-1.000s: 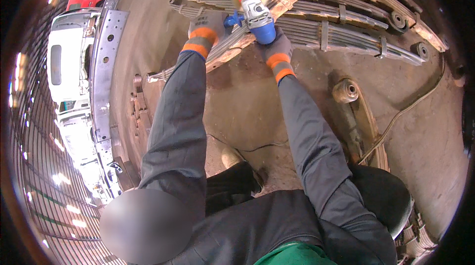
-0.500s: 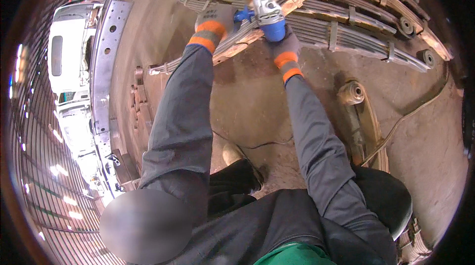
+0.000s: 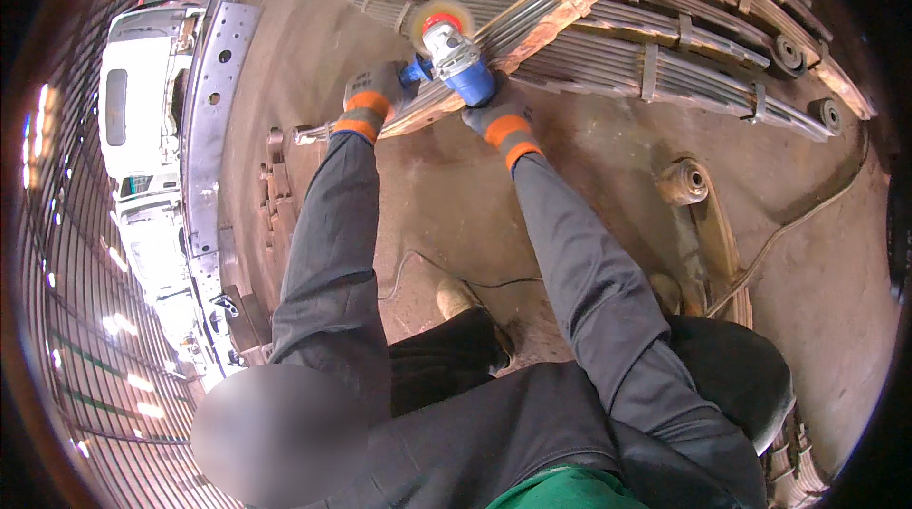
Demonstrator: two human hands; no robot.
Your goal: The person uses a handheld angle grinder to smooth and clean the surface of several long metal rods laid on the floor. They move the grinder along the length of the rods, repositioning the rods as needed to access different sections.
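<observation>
Both my hands, in grey gloves with orange cuffs, grip a blue and silver angle grinder. My left hand is closed round its blue side handle, and my right hand is wrapped round the rear of the blue body. A round brush-like wheel with a red centre sits at the grinder's far end, its rim blurred. Under the tool runs a leaf spring, a stack of long steel strips lying slantwise across other springs. The wheel is over or against its upper side; whether they touch I cannot tell.
More leaf springs lie beyond and to the right. A strip with a rolled eye rests on the floor at right, near a cable. Rusty metal pieces lie at left, beside a drilled steel rail and a white truck cab.
Both hands have carried the grinder left and a little nearer along the leaf spring. The wheel has shifted with it, away from the spring's middle clamp.
</observation>
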